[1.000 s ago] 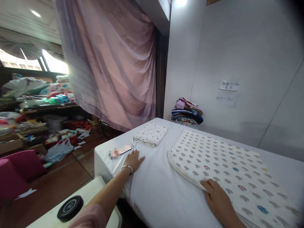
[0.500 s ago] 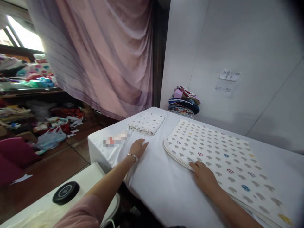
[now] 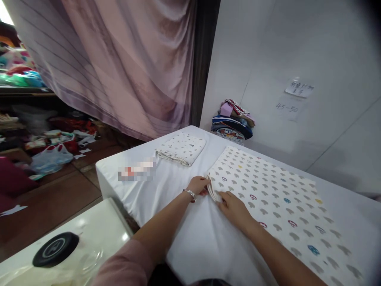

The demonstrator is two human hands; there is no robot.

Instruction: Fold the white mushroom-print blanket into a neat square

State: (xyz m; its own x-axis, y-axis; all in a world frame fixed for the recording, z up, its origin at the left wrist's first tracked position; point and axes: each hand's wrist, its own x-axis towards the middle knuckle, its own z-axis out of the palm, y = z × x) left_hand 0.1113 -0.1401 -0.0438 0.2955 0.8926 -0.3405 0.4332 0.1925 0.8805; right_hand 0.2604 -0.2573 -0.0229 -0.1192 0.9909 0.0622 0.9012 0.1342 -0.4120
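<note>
Pinching the layered corner of the patterned cloth spread on the white-covered table, the left hand and right hand held what looked soft, light and floppy, probably best gripped through all its layers.

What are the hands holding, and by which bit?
The left hand and right hand pinch the white, grey-patterned folded cloth by the layered edge at its left corner.

Large sheet: matt cloth. Bracelet: shiny metal. Note: paper.
</note>
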